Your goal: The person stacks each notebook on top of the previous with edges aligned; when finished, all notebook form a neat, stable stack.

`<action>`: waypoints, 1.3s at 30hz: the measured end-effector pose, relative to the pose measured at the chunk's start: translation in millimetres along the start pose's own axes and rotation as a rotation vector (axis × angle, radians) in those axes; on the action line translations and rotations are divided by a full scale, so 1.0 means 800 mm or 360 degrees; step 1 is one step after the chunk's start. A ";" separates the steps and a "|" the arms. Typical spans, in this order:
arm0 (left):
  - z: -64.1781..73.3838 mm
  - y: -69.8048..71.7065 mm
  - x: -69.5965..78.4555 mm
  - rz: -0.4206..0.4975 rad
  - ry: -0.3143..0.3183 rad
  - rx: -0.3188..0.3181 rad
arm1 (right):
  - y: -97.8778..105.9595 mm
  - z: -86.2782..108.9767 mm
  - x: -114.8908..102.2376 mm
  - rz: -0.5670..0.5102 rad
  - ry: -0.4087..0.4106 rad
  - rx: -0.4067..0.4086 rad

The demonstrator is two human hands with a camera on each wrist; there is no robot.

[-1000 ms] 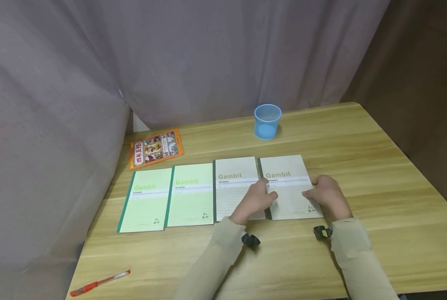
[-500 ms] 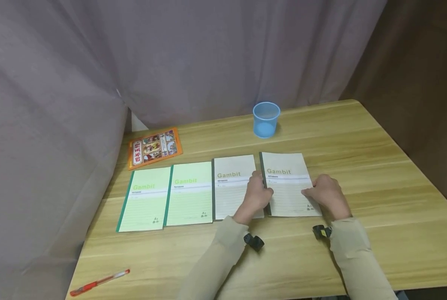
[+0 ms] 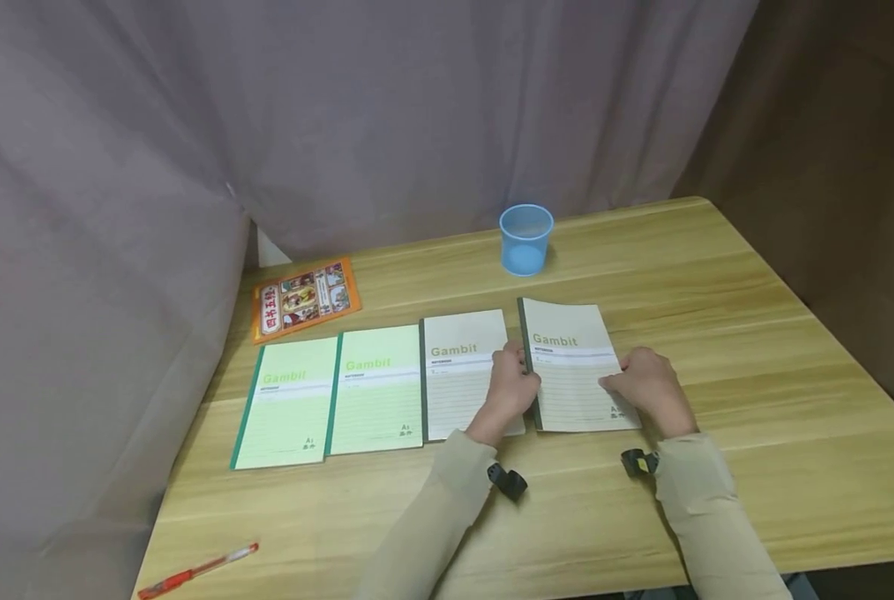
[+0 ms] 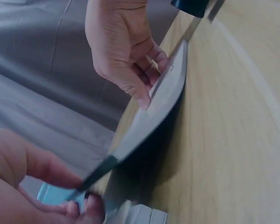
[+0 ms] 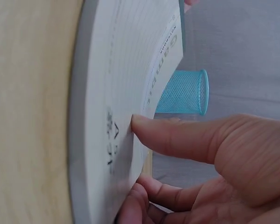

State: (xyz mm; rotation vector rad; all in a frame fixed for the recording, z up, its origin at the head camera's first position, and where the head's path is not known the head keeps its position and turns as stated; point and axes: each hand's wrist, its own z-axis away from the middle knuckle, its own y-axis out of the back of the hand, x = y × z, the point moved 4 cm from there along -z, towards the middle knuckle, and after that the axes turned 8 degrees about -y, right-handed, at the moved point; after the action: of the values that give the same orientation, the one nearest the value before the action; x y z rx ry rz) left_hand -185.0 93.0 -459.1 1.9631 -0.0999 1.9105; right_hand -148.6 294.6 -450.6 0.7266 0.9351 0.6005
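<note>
Head view: the left hand [image 3: 510,387] and right hand [image 3: 652,387] are pinching opposite edges of a notebook [image 3: 574,375], presumably supporting its bending middle.

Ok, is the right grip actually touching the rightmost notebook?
Touching. In the right wrist view, the thumb of the right grip has its tip against the rightmost notebook, with no gap between them.
</note>
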 end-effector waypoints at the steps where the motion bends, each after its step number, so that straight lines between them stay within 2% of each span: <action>1: 0.000 0.000 -0.002 0.0031 0.0020 -0.0004 | 0.000 0.000 0.000 -0.0008 0.0000 0.0000; 8: 0.001 -0.001 -0.008 0.0165 0.0068 -0.0129 | -0.002 -0.002 0.002 -0.0062 -0.0005 0.0007; 13: 0.000 -0.003 -0.015 0.0249 0.0097 -0.0065 | -0.001 0.002 0.005 -0.0168 0.0032 0.0013; 22: 0.001 -0.007 -0.020 0.0335 0.0112 0.0058 | 0.002 0.002 0.013 -0.0277 0.0218 0.0006; 27: 0.002 -0.008 -0.019 0.0398 0.0097 0.0083 | 0.004 -0.003 0.016 -0.0342 0.0275 -0.0004; 32: 0.003 -0.007 -0.017 0.0426 0.0103 0.0095 | 0.005 -0.004 0.014 -0.0351 0.0336 0.0060; 36: 0.003 -0.004 -0.016 0.0496 0.0133 0.0096 | 0.007 -0.002 0.010 -0.0389 0.0346 0.0098; 39: 0.003 0.002 -0.017 0.0559 0.0178 0.0098 | 0.008 0.000 0.006 -0.0461 0.0335 0.0076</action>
State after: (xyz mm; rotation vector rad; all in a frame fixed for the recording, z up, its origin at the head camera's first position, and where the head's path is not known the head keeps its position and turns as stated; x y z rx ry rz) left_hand -184.0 87.5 -471.8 1.9758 -0.3816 2.2629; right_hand -147.6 302.2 -447.8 0.5631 1.2281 0.4042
